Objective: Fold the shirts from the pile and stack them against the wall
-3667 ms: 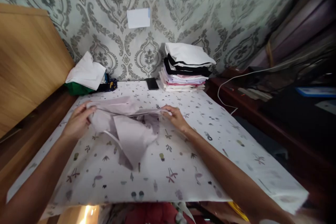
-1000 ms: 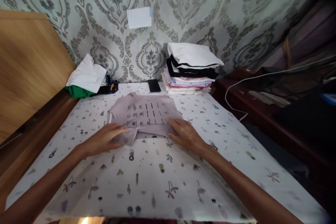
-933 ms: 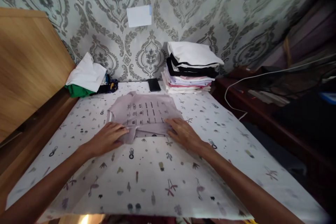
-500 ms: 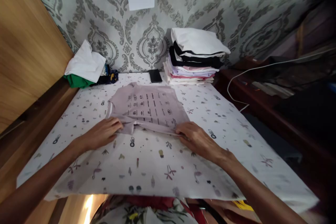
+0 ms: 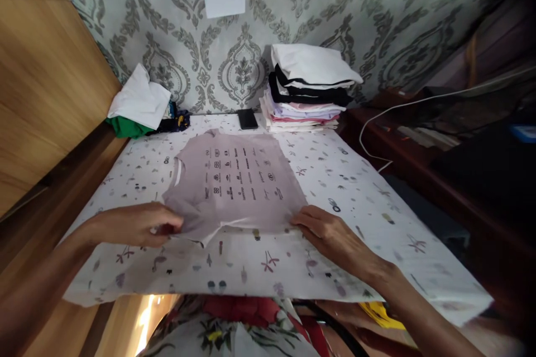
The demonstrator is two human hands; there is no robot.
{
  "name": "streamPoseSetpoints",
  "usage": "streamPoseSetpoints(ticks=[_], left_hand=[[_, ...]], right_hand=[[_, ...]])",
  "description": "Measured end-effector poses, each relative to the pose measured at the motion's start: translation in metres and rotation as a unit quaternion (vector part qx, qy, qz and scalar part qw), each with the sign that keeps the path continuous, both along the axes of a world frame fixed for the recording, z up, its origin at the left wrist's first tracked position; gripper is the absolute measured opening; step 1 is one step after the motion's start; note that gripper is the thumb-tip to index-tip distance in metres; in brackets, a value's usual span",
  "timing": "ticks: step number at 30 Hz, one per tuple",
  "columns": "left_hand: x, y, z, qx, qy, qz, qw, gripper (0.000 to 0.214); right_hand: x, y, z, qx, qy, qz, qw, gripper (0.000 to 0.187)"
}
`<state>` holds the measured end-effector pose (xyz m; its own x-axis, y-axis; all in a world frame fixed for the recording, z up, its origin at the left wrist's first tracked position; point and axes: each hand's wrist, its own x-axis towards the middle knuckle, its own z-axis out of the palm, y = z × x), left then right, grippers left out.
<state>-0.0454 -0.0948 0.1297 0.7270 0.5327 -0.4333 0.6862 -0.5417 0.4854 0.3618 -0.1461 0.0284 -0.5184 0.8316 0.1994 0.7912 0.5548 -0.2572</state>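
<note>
A pale mauve T-shirt (image 5: 238, 184) with rows of small black prints lies spread on the patterned white sheet (image 5: 360, 217) covering the table. My left hand (image 5: 138, 224) pinches its near left corner, with a fold of cloth bunched under the fingers. My right hand (image 5: 330, 234) grips the near right hem, fingers closed on the edge. Both hands are at the near edge of the shirt, close to the table's front.
A stack of folded clothes (image 5: 307, 89) stands at the back by the wall, a black phone (image 5: 247, 119) beside it. A loose white and green heap (image 5: 138, 109) lies at the back left. A wooden panel (image 5: 37, 100) is on the left, a dark cluttered bench (image 5: 460, 139) with a white cable on the right.
The shirt went from bunched and held up to spread flat. In the last second both hands have drawn its near edge toward me, stretching it out longer.
</note>
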Motion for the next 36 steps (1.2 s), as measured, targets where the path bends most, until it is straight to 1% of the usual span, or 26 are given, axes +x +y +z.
streamPoseSetpoints(ticks=[2,5,8,10,12,14,15,16,17,18,19,20,21,22,24,25,26,29,31,33,35,36], left_hand=[[0.006,-0.002,-0.008,-0.085,0.010,-0.026,0.996,0.006],[0.019,-0.001,-0.023,-0.162,0.012,-0.036,0.986,0.012],[0.031,-0.001,-0.037,-0.263,-0.015,-0.052,0.963,0.017],[0.037,-0.002,-0.046,-0.338,-0.041,-0.051,0.939,0.021],[0.040,0.000,-0.053,-0.433,-0.039,-0.045,0.900,0.024],[0.037,0.010,-0.056,-0.515,-0.026,-0.035,0.856,0.021],[0.034,0.021,-0.056,-0.531,-0.029,-0.020,0.847,0.018],[0.029,0.036,-0.054,-0.519,-0.045,0.006,0.854,0.020],[0.023,0.055,-0.052,-0.473,-0.079,0.046,0.876,0.024],[0.018,0.078,-0.050,-0.399,-0.117,0.104,0.903,0.028],[0.012,0.104,-0.049,-0.293,-0.159,0.170,0.927,0.030],[0.008,0.131,-0.049,-0.168,-0.191,0.254,0.933,0.031],[0.005,0.158,-0.050,-0.039,-0.188,0.345,0.919,0.030],[0.003,0.184,-0.054,0.077,-0.155,0.423,0.890,0.030],[0.004,0.229,-0.062,0.153,-0.119,0.467,0.863,0.028],[0.007,0.247,-0.067,0.169,-0.104,0.468,0.861,0.027],[0.012,0.261,-0.072,0.176,-0.096,0.457,0.867,0.026],[0.031,0.288,-0.084,0.200,-0.075,0.399,0.892,0.028],[0.044,0.299,-0.088,0.203,-0.058,0.351,0.912,0.030],[0.053,0.307,-0.087,0.204,-0.033,0.313,0.927,0.025],[0.056,0.311,-0.081,0.216,-0.006,0.295,0.931,0.015],[0.056,0.311,-0.076,0.230,0.005,0.295,0.927,0.012]], right_hand=[[-0.002,-0.004,0.000,-0.030,-0.021,0.003,0.999,0.029],[-0.004,-0.006,0.004,-0.083,-0.035,0.000,0.996,0.030],[-0.005,-0.002,0.016,-0.150,-0.020,0.000,0.988,0.024],[-0.005,0.004,0.026,-0.203,-0.005,0.004,0.979,0.016],[-0.006,0.016,0.035,-0.242,0.018,0.003,0.970,0.014],[-0.006,0.038,0.036,-0.249,0.050,0.000,0.967,0.019],[-0.006,0.053,0.034,-0.239,0.065,-0.002,0.969,0.021],[-0.005,0.071,0.030,-0.222,0.077,-0.006,0.972,0.024],[-0.006,0.091,0.024,-0.197,0.085,-0.012,0.977,0.025],[-0.006,0.113,0.019,-0.164,0.090,-0.027,0.982,0.025],[-0.008,0.137,0.013,-0.130,0.087,-0.045,0.987,0.025],[-0.010,0.160,0.007,-0.095,0.078,-0.066,0.990,0.027],[-0.013,0.183,0.003,-0.071,0.059,-0.096,0.991,0.029],[-0.016,0.204,-0.001,-0.054,0.038,-0.131,0.989,0.032],[-0.024,0.238,-0.007,-0.037,0.010,-0.180,0.983,0.038],[-0.028,0.251,-0.010,-0.032,0.003,-0.195,0.980,0.041],[-0.032,0.261,-0.013,-0.029,0.000,-0.205,0.978,0.044],[-0.040,0.277,-0.025,-0.013,-0.002,-0.234,0.972,0.044],[-0.041,0.279,-0.033,-0.002,0.000,-0.251,0.968,0.040],[-0.041,0.280,-0.038,0.007,0.004,-0.262,0.965,0.036],[-0.039,0.280,-0.041,0.011,0.009,-0.270,0.963,0.032],[-0.038,0.281,-0.041,0.014,0.013,-0.274,0.962,0.030]])
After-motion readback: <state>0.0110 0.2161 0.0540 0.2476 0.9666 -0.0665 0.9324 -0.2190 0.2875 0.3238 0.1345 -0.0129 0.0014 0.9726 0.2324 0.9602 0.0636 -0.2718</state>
